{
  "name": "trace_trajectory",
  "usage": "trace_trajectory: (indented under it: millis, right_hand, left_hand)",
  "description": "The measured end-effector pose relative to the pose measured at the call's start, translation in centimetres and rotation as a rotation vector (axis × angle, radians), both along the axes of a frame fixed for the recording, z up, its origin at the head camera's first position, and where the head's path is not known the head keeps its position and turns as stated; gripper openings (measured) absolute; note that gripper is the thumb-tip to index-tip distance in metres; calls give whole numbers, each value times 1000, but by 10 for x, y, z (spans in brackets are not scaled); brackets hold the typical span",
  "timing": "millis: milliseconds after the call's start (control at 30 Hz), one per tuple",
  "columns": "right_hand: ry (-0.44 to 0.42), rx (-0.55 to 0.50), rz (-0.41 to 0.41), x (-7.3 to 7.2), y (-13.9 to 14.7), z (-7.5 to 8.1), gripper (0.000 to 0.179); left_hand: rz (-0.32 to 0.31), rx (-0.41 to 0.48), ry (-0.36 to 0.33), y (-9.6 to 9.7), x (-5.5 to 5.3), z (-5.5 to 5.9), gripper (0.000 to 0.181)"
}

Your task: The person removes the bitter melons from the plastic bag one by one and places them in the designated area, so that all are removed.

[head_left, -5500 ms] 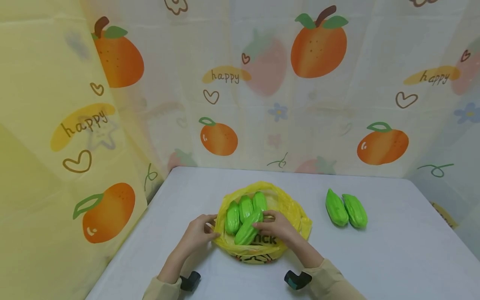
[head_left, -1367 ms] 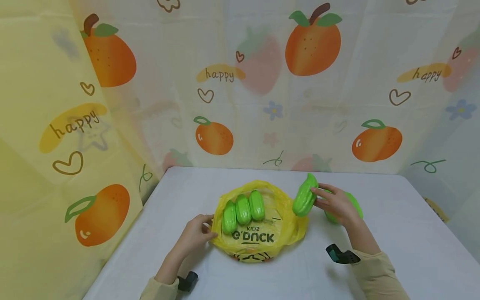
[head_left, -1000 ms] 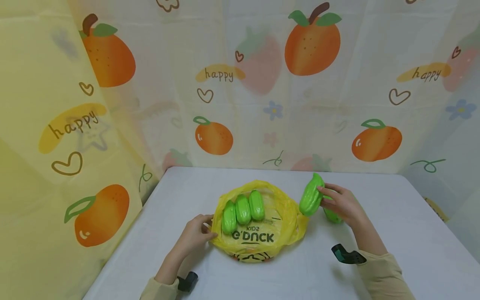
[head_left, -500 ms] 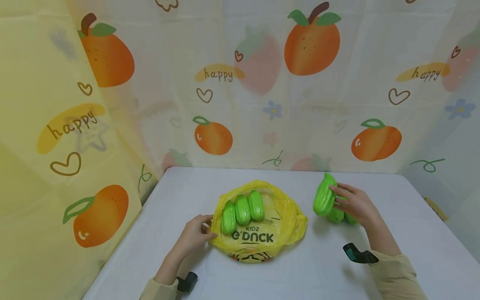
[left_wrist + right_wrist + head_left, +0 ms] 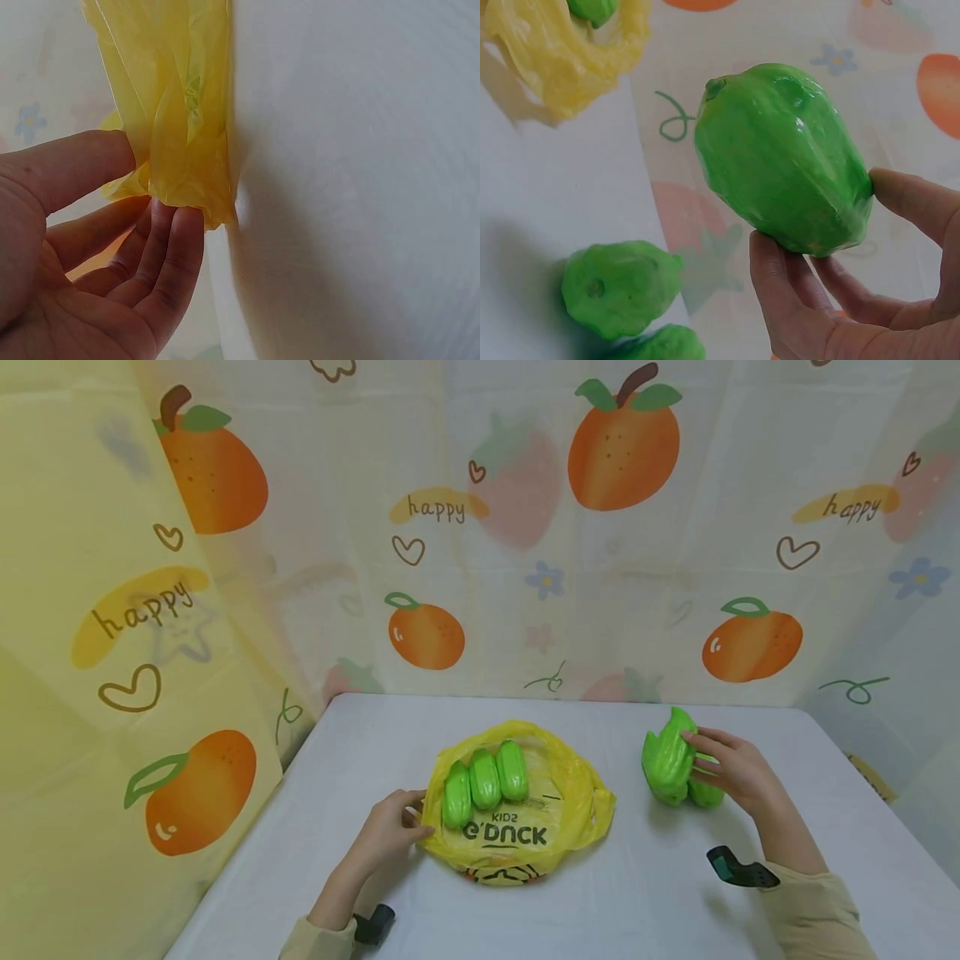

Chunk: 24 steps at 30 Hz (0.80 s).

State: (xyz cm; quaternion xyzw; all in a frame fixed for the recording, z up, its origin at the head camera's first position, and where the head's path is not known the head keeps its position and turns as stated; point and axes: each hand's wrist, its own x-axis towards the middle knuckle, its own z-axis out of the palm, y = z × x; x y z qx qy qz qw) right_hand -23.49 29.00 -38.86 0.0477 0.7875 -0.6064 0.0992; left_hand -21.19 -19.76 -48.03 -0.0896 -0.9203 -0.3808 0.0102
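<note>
At the left rim of a yellow plastic bag [image 5: 588, 802], my left hand [image 5: 390, 827] pinches the film; the left wrist view shows the thumb [image 5: 82, 165] and fingers on either side of the bag's edge. Three glossy green papayas [image 5: 485, 779] lie side by side in the open bag. My right hand [image 5: 735, 768] holds another green papaya [image 5: 784, 157] raised, pointed end up, between thumb and fingertips. Below it in the right wrist view lie two more papayas [image 5: 622, 289] on the table, partly hidden in the head view by the hand and the held one.
A white cloth covers the table [image 5: 637, 893]. Behind it hangs a curtain [image 5: 525, 610] printed with oranges and the word "happy". A black wrist camera [image 5: 742, 868] sits on the right wrist, another [image 5: 375, 925] on the left.
The right hand has lifted one papaya out of the bag and carried it right, over the two on the table. The left hand keeps its grip on the bag's rim.
</note>
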Motion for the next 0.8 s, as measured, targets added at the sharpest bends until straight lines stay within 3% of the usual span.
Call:
trace_trajectory:
  millis: [400, 800]
  right_hand:
    - [-4, -6, -24, 2, 18, -5, 83]
    - [-32, 55, -29, 4, 32, -7, 85]
  left_hand:
    - [21, 11, -18, 1, 1, 2, 53]
    - [32, 30, -48, 1, 2, 4, 53]
